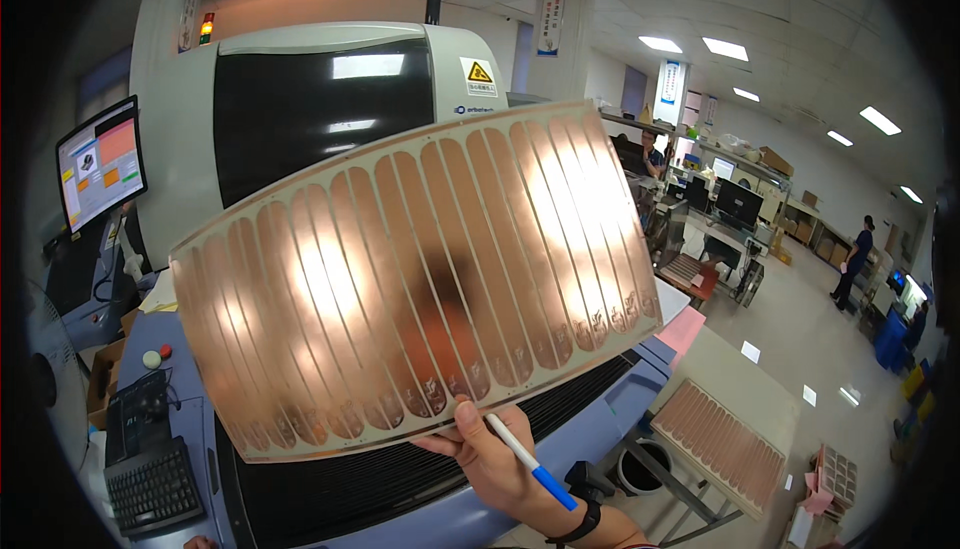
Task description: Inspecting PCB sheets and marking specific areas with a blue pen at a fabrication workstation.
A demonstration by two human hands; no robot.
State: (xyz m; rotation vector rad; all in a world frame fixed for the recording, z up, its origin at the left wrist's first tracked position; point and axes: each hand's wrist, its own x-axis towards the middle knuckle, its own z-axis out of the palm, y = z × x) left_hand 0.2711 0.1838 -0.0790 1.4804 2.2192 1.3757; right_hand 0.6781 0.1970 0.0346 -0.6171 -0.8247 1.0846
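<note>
My right hand (500,459) grips the lower edge of a large copper-coloured circuit panel (400,219), thumb on the near face. The panel is thin, tilted and slightly bowed, with rows of long rounded strips that shine with reflected light. A white marker pen with a blue end (530,462) is tucked in the same hand, pointing down to the right. Of my left hand (200,543), only a sliver of skin shows at the lower edge; its fingers cannot be made out.
Behind the panel stands a grey machine (465,59) with a dark window and a black slatted bed (400,499). A monitor (100,164) and keyboard (155,484) are at left. Another copper panel (720,444) lies on a side table at right. A person (855,259) stands farther back.
</note>
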